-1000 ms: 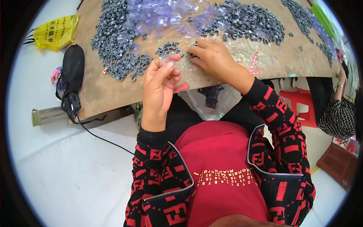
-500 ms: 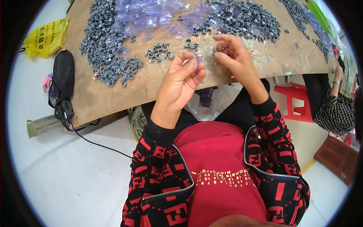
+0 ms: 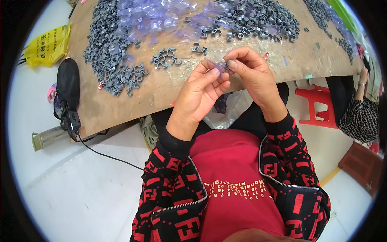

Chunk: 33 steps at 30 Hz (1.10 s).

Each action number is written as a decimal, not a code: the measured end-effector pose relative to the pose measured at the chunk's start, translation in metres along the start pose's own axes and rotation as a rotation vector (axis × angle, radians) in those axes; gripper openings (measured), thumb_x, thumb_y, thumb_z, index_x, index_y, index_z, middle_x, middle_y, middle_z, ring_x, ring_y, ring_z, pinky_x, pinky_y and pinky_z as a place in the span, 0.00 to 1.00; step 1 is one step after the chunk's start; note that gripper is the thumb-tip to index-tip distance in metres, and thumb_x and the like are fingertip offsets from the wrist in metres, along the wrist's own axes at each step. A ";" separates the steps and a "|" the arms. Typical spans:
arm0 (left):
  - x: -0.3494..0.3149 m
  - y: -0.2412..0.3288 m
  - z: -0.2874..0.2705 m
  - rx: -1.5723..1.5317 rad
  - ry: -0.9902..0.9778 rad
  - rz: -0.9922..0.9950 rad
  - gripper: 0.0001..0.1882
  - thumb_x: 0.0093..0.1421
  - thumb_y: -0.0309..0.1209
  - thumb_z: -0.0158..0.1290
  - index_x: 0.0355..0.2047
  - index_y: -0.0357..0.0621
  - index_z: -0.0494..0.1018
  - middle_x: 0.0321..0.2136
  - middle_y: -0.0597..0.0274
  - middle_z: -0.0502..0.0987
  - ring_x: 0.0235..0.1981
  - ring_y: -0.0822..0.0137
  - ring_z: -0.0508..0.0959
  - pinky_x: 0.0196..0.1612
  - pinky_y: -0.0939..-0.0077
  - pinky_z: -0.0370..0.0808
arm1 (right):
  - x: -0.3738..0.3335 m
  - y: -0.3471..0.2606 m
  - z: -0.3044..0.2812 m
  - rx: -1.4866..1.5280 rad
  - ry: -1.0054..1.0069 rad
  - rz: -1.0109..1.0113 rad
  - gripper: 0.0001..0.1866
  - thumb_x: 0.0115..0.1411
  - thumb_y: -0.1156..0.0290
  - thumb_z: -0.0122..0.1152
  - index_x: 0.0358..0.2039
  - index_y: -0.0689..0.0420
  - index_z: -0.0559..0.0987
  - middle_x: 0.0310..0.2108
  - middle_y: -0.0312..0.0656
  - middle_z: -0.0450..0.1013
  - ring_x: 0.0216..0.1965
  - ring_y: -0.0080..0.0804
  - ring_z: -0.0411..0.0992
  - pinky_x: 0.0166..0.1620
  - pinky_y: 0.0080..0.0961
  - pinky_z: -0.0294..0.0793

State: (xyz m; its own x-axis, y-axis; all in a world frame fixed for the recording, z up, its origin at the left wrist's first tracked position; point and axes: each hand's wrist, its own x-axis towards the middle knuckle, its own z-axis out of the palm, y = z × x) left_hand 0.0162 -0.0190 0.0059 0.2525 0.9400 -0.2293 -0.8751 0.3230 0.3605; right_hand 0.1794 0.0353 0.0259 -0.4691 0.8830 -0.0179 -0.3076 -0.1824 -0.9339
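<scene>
Between thumb and fingers, my left hand (image 3: 201, 88) pinches a clear purplish suction cup (image 3: 219, 67). My right hand (image 3: 253, 74) holds a small grey plastic clip (image 3: 227, 65) by its fingertips, right against the cup. Both hands meet above the near edge of the wooden table (image 3: 117, 113). Whether the two parts are joined is hidden by the fingers. Just beyond lie a few loose grey clips (image 3: 166, 58), and another little group of clips (image 3: 199, 49) sits nearer the hands.
Large heaps of grey clips (image 3: 107, 44) and purplish suction cups (image 3: 155, 18) cover the table's far side. At left are a yellow bag (image 3: 46, 46) and a black cable (image 3: 105, 152). A red stool (image 3: 316, 107) and another person's arm (image 3: 361, 82) show at right.
My hands have come together; the right one moved left and slightly down, bringing the clip against the suction cup. My left hand shifted a little to the right.
</scene>
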 end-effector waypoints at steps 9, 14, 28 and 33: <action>-0.005 0.004 0.003 -0.032 -0.042 0.000 0.15 0.63 0.24 0.51 0.50 0.44 0.69 0.37 0.63 0.77 0.38 0.69 0.79 0.42 0.73 0.78 | -0.016 -0.014 0.002 -0.223 0.031 -0.163 0.10 0.60 0.78 0.57 0.43 0.62 0.75 0.39 0.37 0.73 0.42 0.24 0.72 0.45 0.20 0.72; -0.007 0.000 0.004 -0.111 -0.040 -0.050 0.13 0.62 0.25 0.52 0.47 0.44 0.70 0.37 0.62 0.77 0.36 0.69 0.79 0.41 0.74 0.79 | -0.018 -0.022 0.000 -0.173 -0.024 -0.071 0.11 0.60 0.76 0.58 0.44 0.62 0.74 0.36 0.37 0.73 0.37 0.22 0.72 0.39 0.17 0.73; -0.012 -0.002 0.014 0.244 -0.019 0.088 0.09 0.64 0.28 0.52 0.43 0.42 0.70 0.34 0.62 0.77 0.34 0.70 0.80 0.37 0.77 0.80 | -0.022 -0.023 -0.001 -0.716 -0.075 -0.300 0.11 0.56 0.73 0.63 0.39 0.62 0.77 0.32 0.39 0.74 0.33 0.24 0.72 0.38 0.21 0.70; -0.014 -0.001 0.019 0.702 0.070 0.222 0.09 0.65 0.29 0.49 0.43 0.39 0.68 0.33 0.59 0.78 0.30 0.70 0.80 0.35 0.76 0.79 | -0.021 -0.026 -0.003 -1.024 -0.119 -0.482 0.11 0.54 0.76 0.63 0.39 0.61 0.77 0.33 0.41 0.75 0.32 0.30 0.73 0.38 0.24 0.72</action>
State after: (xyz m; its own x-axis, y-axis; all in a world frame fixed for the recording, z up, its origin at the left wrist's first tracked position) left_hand 0.0216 -0.0307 0.0260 0.0531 0.9897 -0.1326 -0.4262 0.1426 0.8933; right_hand 0.1992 0.0230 0.0497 -0.5776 0.7086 0.4053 0.3181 0.6526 -0.6877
